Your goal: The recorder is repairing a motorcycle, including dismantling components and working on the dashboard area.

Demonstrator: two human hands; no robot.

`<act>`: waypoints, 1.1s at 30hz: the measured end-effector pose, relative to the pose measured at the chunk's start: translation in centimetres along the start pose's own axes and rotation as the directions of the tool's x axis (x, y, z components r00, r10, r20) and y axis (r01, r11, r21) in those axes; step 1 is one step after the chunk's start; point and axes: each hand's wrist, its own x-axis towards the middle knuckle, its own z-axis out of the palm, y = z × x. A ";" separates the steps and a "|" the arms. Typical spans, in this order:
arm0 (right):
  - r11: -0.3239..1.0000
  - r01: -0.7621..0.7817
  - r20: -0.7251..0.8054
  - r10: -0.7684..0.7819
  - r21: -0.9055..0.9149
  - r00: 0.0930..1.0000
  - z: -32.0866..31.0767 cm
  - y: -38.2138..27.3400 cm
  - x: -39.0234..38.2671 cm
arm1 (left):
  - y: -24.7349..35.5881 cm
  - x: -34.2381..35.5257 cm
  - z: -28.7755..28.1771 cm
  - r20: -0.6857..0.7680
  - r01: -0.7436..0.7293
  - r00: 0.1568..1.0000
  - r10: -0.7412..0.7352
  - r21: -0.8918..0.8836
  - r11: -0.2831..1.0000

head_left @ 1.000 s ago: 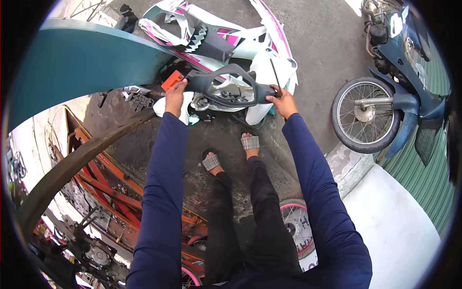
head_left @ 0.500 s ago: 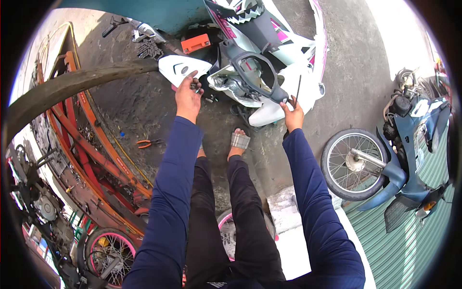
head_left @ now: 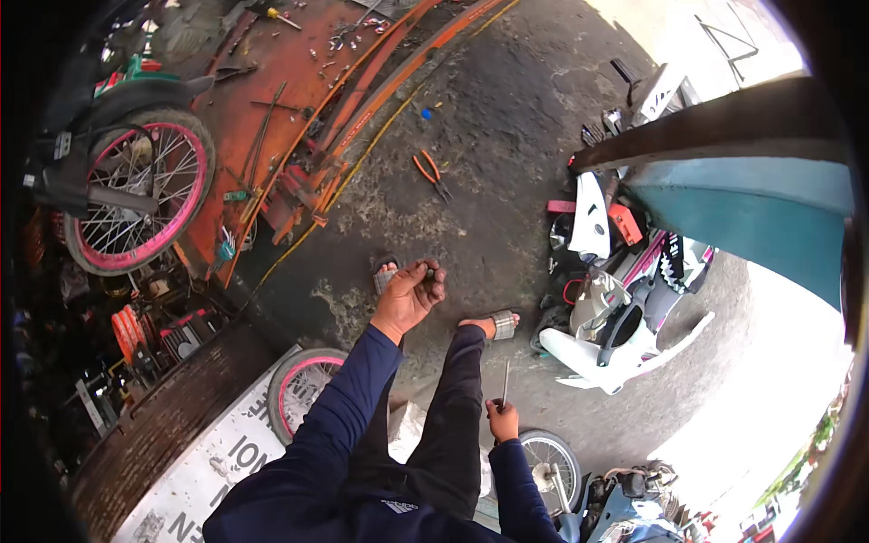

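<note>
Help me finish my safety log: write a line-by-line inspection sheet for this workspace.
Surface: grey floor, dark-stained in patches.
Job's things: slim rod; white fairing panels on the floor, touched by neither hand.
Clutter: orange-handled pliers on the floor; small metal parts on a rust-orange surface.
Hands: right hand grips the slim rod; left hand has curled fingers, contents unclear.
Cables: yellow line, possibly a cord, beside an orange rail.
Surroundings: pink-rimmed wheel at left; blue motorcycle, partly visible.

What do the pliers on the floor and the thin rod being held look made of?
Pliers: probably steel, judging by the dull, dark jaws; the smooth orange handles suggest plastic or rubber. Rod: likely bare metal, from its straight, slim grey shaft, though too small to be sure.
</note>
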 end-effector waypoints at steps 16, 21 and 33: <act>0.527 0.253 0.235 -0.103 -0.812 0.967 13.5 -22.4 -5.2 | 43.0 -27.7 -26.0 -0.115 0.611 0.208 0.971 0.791 -0.037; 0.448 0.265 0.246 -0.102 -0.854 0.964 15.0 -24.8 -5.2 | 47.8 -27.2 -27.6 0.042 0.573 0.632 0.774 0.647 -0.503; 0.283 0.167 0.197 0.082 -0.944 0.977 17.1 -26.1 -4.8 | 53.6 -25.2 -28.6 0.203 0.535 0.345 0.916 0.759 -0.370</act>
